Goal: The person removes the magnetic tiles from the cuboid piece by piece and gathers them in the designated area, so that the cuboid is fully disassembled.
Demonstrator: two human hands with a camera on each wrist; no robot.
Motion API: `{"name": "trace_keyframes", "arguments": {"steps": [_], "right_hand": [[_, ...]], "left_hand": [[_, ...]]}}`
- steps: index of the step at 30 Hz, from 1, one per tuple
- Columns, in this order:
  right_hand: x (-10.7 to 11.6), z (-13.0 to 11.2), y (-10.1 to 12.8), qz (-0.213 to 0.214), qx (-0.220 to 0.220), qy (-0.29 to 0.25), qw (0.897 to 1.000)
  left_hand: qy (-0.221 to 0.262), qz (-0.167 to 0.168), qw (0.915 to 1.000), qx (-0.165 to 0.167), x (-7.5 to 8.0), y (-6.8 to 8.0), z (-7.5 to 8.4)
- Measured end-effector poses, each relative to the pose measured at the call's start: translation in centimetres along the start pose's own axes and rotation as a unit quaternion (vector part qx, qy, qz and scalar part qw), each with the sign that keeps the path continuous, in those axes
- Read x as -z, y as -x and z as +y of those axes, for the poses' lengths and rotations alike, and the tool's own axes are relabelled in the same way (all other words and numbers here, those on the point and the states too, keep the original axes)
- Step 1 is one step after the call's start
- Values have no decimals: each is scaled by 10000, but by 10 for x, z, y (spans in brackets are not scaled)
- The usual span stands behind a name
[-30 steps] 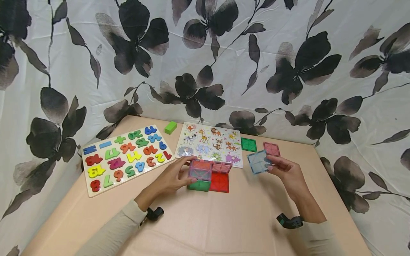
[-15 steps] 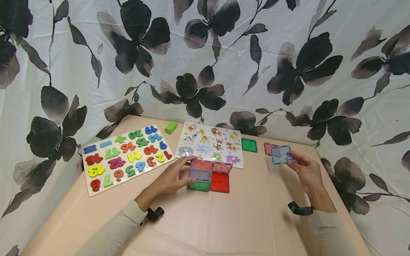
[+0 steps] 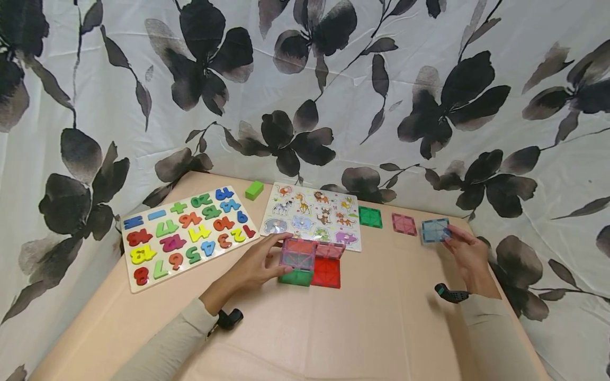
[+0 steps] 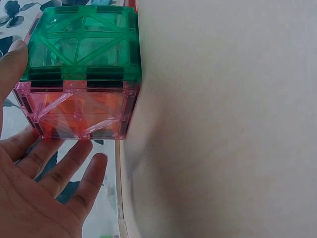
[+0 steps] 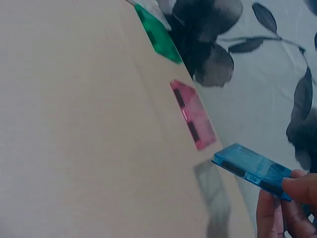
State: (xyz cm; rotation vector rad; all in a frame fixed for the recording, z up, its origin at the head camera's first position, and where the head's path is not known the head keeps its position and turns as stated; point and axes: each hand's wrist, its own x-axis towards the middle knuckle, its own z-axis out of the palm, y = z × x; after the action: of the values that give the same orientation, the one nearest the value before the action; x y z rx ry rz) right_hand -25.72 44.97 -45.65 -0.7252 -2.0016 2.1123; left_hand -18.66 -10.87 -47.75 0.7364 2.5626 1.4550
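Between its thumb and fingers, my right hand (image 3: 471, 257) pinches a clear blue magnetic tile (image 5: 250, 168) by one corner. The tile hovers over the table's far right part, its shadow below it in the right wrist view. My left hand (image 3: 252, 264) holds a small structure of magnetic tiles near the table's middle. A green tile (image 4: 84, 42) and pink tile (image 4: 79, 110) form faces of it, with the thumb at one side and fingertips along the pink tile's edge. A red tile (image 3: 326, 273) lies flat at its right, with another pink tile (image 3: 330, 250) standing behind.
A green tile (image 3: 370, 217) and a pink tile (image 3: 404, 224) lie along the back edge. Behind the structure is an animal puzzle board (image 3: 312, 211). A number puzzle board (image 3: 157, 248) lies left, with a green block (image 3: 254, 190) behind. A floral cloth (image 3: 362, 106) hangs behind.
My right hand has carried the blue tile to the right, past the pink tile at the back, and lower toward the table. My left hand has stayed still on the structure.
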Motion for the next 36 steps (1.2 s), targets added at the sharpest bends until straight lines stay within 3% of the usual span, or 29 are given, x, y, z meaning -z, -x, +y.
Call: {"name": "trace_keyframes", "arguments": {"steps": [6,15,20,25,28,31,36], "right_hand": [[3,-4,-14,137,-414,-44,9990],[6,-2,-24,135,-361,-260,9989],[5,-1,-29,290,-474,336,9979],[6,0,-26,306,-359,1294,9905],[4,2,-20,275,-93,1693,9851],[-1,3,-13,97,473,1999,9786],[-21,-1,13,-319,1704,2732,9462]], "left_hand": [[-22,5,10000,-57,1,0,1],[-102,1,9999,4,0,0,-1],[-89,-4,10000,-12,0,-1,-2],[-92,-4,10000,-37,0,-1,-2],[-102,-12,9999,-53,0,-1,-3],[-79,1,9999,-101,0,0,-2],[-41,0,9999,-118,1,1,-1]]}}
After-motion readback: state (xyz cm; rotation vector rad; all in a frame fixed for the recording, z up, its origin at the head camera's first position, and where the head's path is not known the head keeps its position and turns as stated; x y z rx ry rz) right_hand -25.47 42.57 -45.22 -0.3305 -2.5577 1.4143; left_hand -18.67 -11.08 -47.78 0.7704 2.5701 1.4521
